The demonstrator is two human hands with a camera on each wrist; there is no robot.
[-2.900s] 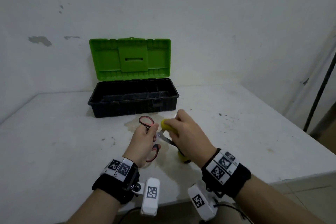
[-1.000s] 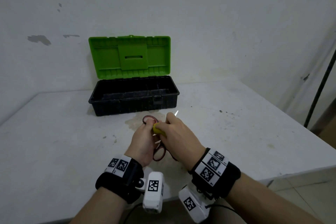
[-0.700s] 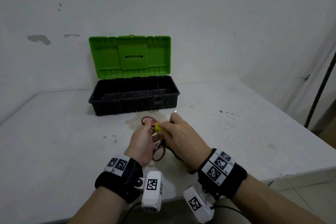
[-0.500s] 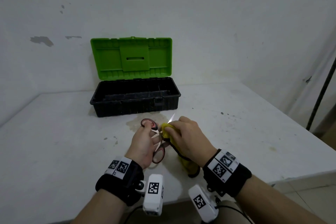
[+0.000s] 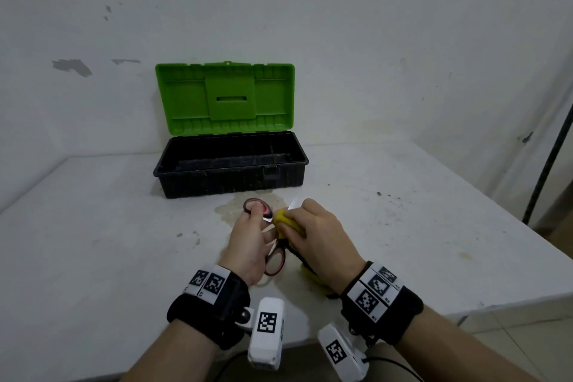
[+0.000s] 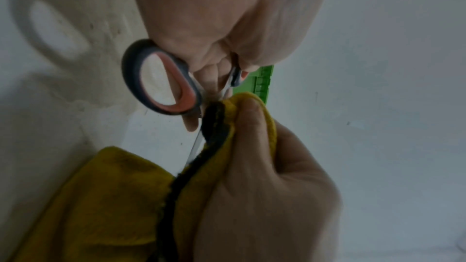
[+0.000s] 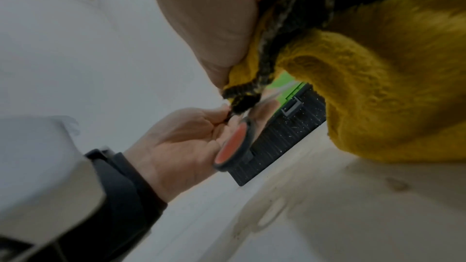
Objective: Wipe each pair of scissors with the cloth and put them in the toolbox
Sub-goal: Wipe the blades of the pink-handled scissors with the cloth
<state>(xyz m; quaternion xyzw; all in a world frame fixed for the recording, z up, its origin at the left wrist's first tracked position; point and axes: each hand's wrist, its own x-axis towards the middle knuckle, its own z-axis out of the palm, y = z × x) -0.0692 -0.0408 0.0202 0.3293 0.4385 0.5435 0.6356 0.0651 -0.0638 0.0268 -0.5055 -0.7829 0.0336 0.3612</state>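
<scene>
My left hand grips a pair of scissors with black-and-red handles, held open just above the table in front of the toolbox. My right hand pinches a yellow cloth with a dark edge around one blade close to the pivot; the blade tip sticks out beyond the fingers. In the left wrist view the cloth hangs down below the scissors. The right wrist view shows the cloth draped from my palm and the scissors in the left hand.
The black toolbox stands open behind my hands, its green lid leaning on the wall; what lies inside is not visible. The white table bears a stain near the box. Its front edge is close to my wrists.
The right hand has slid the cloth back and forth along the blade, out towards the tip and back near the pivot. The left hand has kept its hold on the handles.
</scene>
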